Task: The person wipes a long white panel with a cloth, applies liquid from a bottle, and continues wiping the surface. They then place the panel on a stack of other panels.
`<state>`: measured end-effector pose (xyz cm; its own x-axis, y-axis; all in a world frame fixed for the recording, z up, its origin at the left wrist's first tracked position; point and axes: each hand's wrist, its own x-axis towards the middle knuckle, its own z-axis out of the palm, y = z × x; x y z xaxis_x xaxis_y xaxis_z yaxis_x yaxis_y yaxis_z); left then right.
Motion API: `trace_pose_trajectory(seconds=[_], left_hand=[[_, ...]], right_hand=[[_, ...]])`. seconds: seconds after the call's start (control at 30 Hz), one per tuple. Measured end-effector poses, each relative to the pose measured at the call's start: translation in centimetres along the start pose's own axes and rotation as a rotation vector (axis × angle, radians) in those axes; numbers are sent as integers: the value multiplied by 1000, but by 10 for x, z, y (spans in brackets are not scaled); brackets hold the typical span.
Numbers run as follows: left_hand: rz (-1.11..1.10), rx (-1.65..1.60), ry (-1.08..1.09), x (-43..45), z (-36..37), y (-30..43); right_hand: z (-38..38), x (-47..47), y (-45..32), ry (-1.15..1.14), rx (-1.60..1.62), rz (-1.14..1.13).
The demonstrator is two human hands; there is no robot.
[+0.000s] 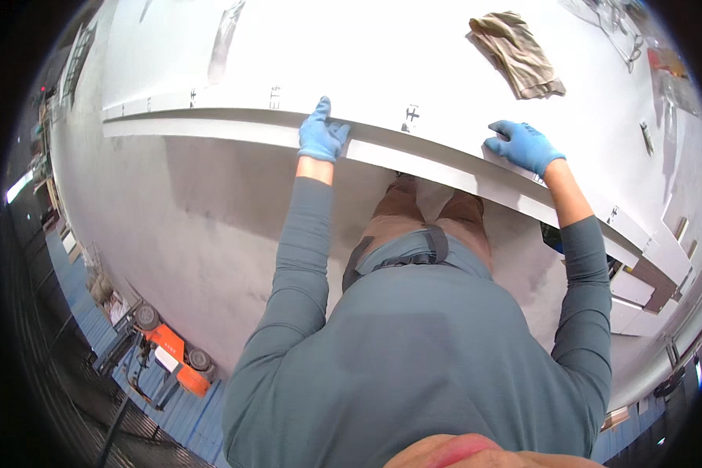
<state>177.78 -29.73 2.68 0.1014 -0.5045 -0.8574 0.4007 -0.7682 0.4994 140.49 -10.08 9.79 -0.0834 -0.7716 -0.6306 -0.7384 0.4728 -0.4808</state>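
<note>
A white worktop (374, 52) spans the area before me, with printed black marks along its near edge. Below that edge runs a white rail (228, 128), set apart by a dark gap. My left hand (320, 133), in a blue glove, lies over the near edge. One of its fingers points forward on the surface; how the others meet the edge is partly hidden. My right hand (525, 146), also blue-gloved, rests on the worktop farther right, thumb and fingers apart and holding nothing. Beyond it lies a folded tan cloth (518, 55).
A slim pen-like tool (646, 138) lies at the right. Clear plastic packaging (675, 93) sits at the far right. White and brown panels (635, 286) stand below the worktop's right end. An orange wheeled machine (172, 345) is on the floor, lower left.
</note>
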Motion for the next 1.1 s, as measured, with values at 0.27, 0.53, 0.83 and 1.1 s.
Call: trace_pose_trajectory(seconds=[0.27,0.53,0.83,1.1], left_hand=[[86,557,10,-19,11,14],[346,1194,-232,-136,36,39],[1512,1309,-105,-17,74,-27],[1587,1629,-19,27,72,-55]], right_hand=[[-49,49,-9,1332,-388,-514],[-38,164,82,1178,-448,-437],[67,23,-60,686,-199,-386],[162,-7,27,905,-239,-79]])
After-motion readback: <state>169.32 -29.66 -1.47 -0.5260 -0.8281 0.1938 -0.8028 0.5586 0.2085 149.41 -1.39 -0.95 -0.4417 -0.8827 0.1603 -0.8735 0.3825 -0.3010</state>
